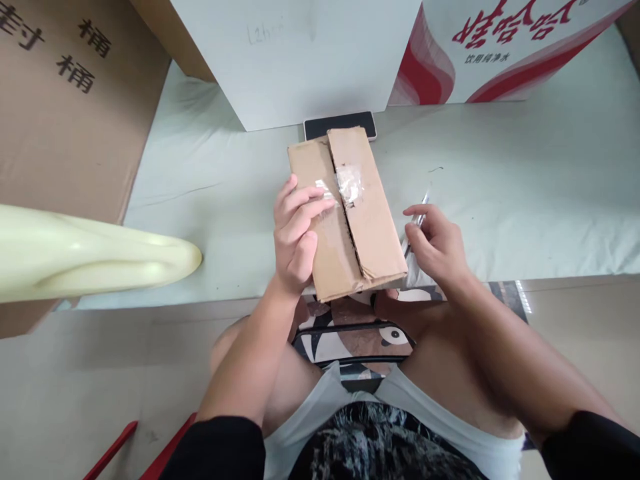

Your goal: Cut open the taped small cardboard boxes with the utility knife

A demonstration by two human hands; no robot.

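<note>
A small flat cardboard box (373, 220) lies tilted near the front edge of the cloth-covered surface. Its top flaps meet along a seam, with a torn piece of clear tape (350, 183) across it. My left hand (296, 233) grips the box at its left side, the fingers reaching over the top face. Just right of the box, my right hand (437, 241) is closed in a pinch around a slim, pen-like thing (419, 219). Its exact kind is unclear, as the fingers cover much of it. Some crumpled clear plastic (415, 272) shows below that hand.
Behind the box lies a dark-screened phone (345, 125), against a large white carton (310, 60). A big brown carton (75, 133) stands at left. A pale yellow, smooth rounded object (100, 257) juts in from the left. The pale green cloth (525, 187) covers the surface.
</note>
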